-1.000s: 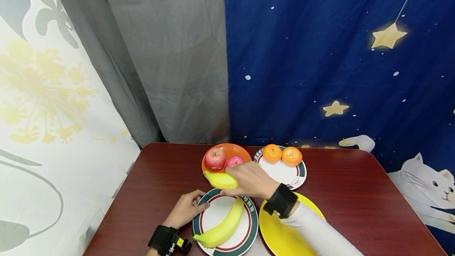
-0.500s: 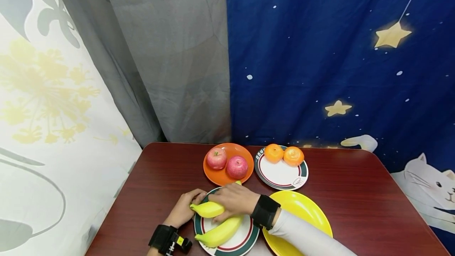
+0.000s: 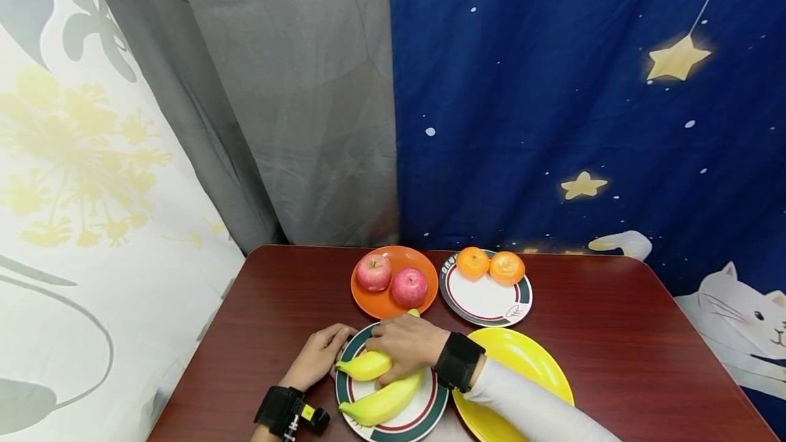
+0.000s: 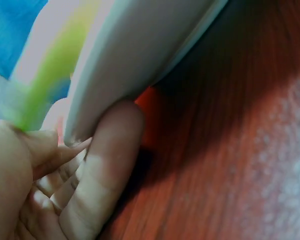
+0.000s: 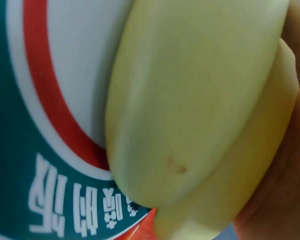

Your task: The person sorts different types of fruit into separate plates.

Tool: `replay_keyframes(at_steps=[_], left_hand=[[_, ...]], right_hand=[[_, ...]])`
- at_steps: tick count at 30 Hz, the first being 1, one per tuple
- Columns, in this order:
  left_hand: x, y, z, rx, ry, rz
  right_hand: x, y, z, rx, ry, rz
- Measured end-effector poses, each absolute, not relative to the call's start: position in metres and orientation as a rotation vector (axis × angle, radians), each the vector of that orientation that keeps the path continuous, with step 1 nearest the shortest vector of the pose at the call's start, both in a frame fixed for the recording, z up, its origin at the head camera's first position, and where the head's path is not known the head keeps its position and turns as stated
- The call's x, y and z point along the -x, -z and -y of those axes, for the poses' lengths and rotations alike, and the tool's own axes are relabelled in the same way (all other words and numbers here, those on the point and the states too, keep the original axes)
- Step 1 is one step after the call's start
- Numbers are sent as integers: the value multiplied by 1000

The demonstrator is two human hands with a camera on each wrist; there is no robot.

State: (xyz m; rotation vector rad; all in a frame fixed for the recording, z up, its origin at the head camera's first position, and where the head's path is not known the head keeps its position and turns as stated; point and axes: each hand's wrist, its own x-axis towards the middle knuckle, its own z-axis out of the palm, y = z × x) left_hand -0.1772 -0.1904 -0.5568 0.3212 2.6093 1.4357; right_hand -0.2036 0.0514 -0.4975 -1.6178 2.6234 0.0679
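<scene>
A white plate with a green rim (image 3: 437, 406) lies near the table's front with two bananas on it. My right hand (image 3: 408, 345) grips the upper banana (image 3: 368, 365) from above, its far end showing beyond the fingers. Just below, the other banana (image 3: 383, 404) lies on the plate, close against the held one in the right wrist view. My left hand (image 3: 316, 359) holds the plate's left edge. In the left wrist view, a finger (image 4: 117, 145) reaches beneath the plate's pale underside (image 4: 135, 55); the thumb is on the rim's other side.
An orange plate (image 3: 366, 302) with two apples (image 3: 391, 280) stands behind the bananas. To its right, another green-rimmed plate (image 3: 485, 302) bears two mandarins (image 3: 490, 265). A yellow plate (image 3: 546, 374) sits under my right forearm. Curtains hang behind the table.
My right hand has brought the upper banana down from in front of the apples onto the plate beside the other banana. The left hand's fingers have shifted slightly at the rim.
</scene>
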Motion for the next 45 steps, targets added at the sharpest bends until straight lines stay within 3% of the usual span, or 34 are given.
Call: replay_keyframes(at_steps=[7, 12, 17, 23, 29, 34, 41, 45], left_hand=[[175, 554, 189, -302, -1481, -2535], [179, 548, 192, -387, -1440, -2486], [191, 523, 193, -435, -1331, -2567], [222, 468, 175, -498, -1165, -2884], [265, 423, 124, -804, -1069, -3048], [296, 406, 64, -928, -991, -3021], [328, 425, -13, -915, -579, -3057], [330, 448, -47, -905, -384, -3033]], right_hand=[[203, 493, -55, 1562, -54, -2622], [203, 468, -76, 1518, 153, -2700], [197, 433, -138, 1391, 504, -2917], [181, 431, -236, 780, 712, -3122], [162, 472, -298, 332, 827, -3047], [147, 504, -313, 88, 901, -2859], [138, 522, -311, -24, 1029, -2807], [134, 527, -311, 22, 1085, -2778]])
